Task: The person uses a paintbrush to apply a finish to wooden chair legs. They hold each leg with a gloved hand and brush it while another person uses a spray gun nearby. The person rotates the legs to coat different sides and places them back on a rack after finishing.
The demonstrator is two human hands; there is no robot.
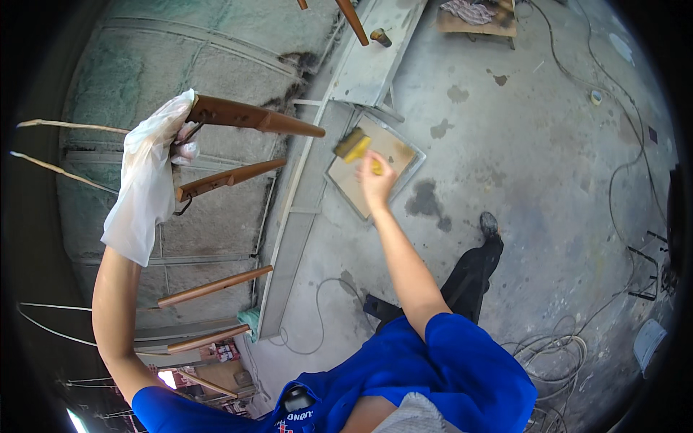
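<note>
My left hand [160, 148], in a loose clear plastic glove, is raised at the left. Its fingers close round the hooked upper end of a brown tapered wooden leg [263, 121]. A second brown leg [234, 178] hangs just below it from a black hook [185, 206]. My bare right hand [375, 182] grips a wide paintbrush [351, 146] by its yellow handle. The brush has dark bristles and is apart from the leg. Beneath it in the view lies a square tan panel [354, 182] with a grey rim.
More brown legs [216, 286] hang in a row at the left. Behind them stands a stained grey-green wall [238, 79] with a long metal ledge [307, 184]. A brown cup [380, 37] stands on the ledge. Hoses [570, 361] lie coiled on the spotted concrete floor at the right.
</note>
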